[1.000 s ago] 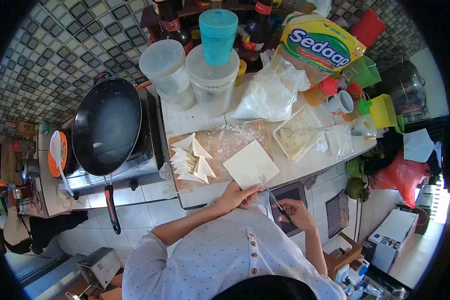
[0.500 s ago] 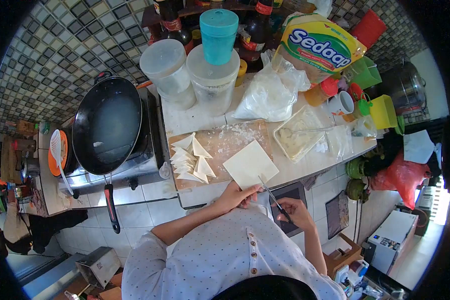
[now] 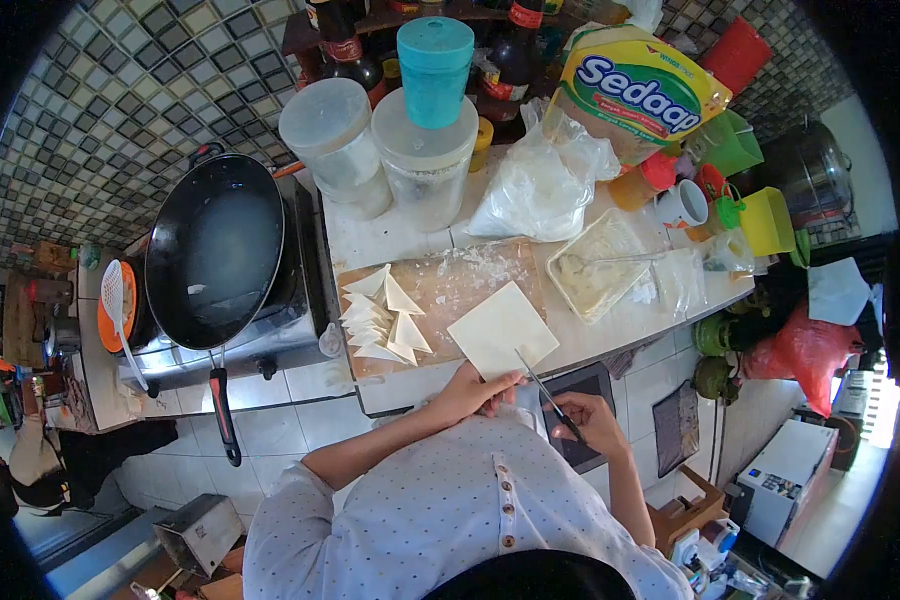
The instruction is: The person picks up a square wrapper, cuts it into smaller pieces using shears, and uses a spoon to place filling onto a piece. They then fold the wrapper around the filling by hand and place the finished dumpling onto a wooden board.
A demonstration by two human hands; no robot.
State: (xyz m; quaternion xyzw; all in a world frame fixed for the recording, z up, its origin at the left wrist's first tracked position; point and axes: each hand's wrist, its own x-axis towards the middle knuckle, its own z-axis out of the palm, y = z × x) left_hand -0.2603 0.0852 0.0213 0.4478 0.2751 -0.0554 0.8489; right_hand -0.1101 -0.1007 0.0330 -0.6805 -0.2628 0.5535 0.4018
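Observation:
My left hand (image 3: 470,391) is closed on the near corner of a pale square dough wrapper (image 3: 502,325), its thumb lying along the edge. The wrapper reaches over the front of the floury wooden board (image 3: 480,270). In my right hand (image 3: 588,423) is a thin-bladed knife (image 3: 538,377) with a dark handle, the fingers wrapped around it. Its blade slants up and left, the tip overlapping the wrapper close to its right-hand corner. Several pale triangular dough pieces (image 3: 372,322) lie overlapping at the board's left.
A wok (image 3: 218,250) with cloudy liquid sits on the stove (image 3: 300,300) at left. Behind the board are clear tubs (image 3: 425,165), a turquoise container (image 3: 435,70) and a plastic bag of white powder (image 3: 540,190). A plastic tray (image 3: 592,310) with a spoon lies to the right.
The knife tip has shifted very slightly left and up over the wrapper. My left hand and the wrapper stay almost where they were.

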